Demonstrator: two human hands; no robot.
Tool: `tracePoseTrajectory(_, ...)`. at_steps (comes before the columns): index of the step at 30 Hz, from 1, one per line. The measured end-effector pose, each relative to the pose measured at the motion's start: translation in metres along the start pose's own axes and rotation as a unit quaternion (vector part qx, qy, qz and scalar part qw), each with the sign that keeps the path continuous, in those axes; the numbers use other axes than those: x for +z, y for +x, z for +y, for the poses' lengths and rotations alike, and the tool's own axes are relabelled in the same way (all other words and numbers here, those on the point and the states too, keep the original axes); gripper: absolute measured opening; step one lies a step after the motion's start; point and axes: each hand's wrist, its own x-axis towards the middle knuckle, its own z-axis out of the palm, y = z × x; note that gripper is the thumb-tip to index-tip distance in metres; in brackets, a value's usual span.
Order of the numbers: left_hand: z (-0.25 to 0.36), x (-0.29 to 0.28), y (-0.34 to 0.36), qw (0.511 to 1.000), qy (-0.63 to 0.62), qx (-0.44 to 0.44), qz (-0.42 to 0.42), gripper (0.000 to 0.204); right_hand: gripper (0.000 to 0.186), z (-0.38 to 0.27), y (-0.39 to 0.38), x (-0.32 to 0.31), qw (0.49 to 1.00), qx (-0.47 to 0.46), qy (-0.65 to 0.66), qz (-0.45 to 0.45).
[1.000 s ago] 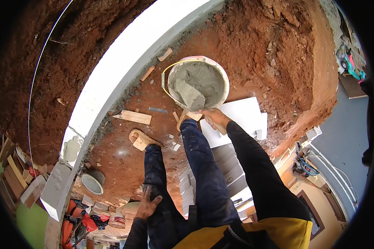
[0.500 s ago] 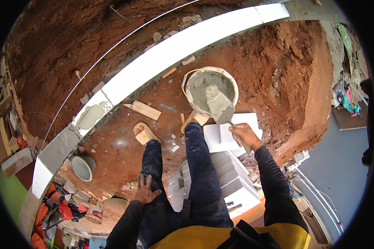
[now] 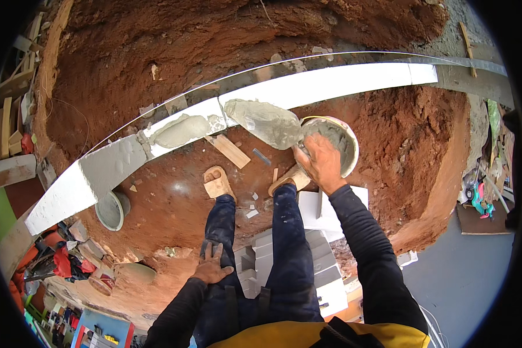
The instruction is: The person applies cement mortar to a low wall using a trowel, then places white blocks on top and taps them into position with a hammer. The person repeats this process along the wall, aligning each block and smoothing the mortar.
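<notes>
A trowel is held by its handle in my right hand, with the fingers wrapped round it. Grey mortar coats the blade, and its tip reaches the top of the curved row of white blocks. Beneath that hand stands a bucket of mortar, partly hidden by it. A mortar patch lies on the row, left of the blade. My left hand rests on my left thigh with its fingers spread, holding nothing.
A taut white string runs along the far side of the row. A wood offcut lies ahead of my feet on red soil. White blocks are stacked by my right leg. A second bucket stands at left.
My right hand has lifted the mortar-laden trowel out of the bucket and carried it forward and left to the block row. The view has shifted. My left hand stays on my thigh.
</notes>
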Motion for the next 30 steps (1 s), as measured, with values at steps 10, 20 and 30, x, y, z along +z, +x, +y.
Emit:
tracePoseTrajectory(10,-0.013,0.002,0.000,0.999,-0.033,0.011,-0.016,0.117,0.030,-0.020,-0.008,0.007,0.998,0.004,-0.011,-0.067)
tracePoseTrajectory(20,0.016,-0.013,0.038,0.996,0.025,0.012,0.086,0.103,0.036,0.061,-0.123,0.012,0.980,0.134,0.013,-0.147)
tracePoseTrajectory(30,0.293,-0.169,0.297,0.939,-0.138,0.192,0.248,0.085,0.046,0.244,-0.164,0.036,0.910,0.283,-0.077,-0.292)
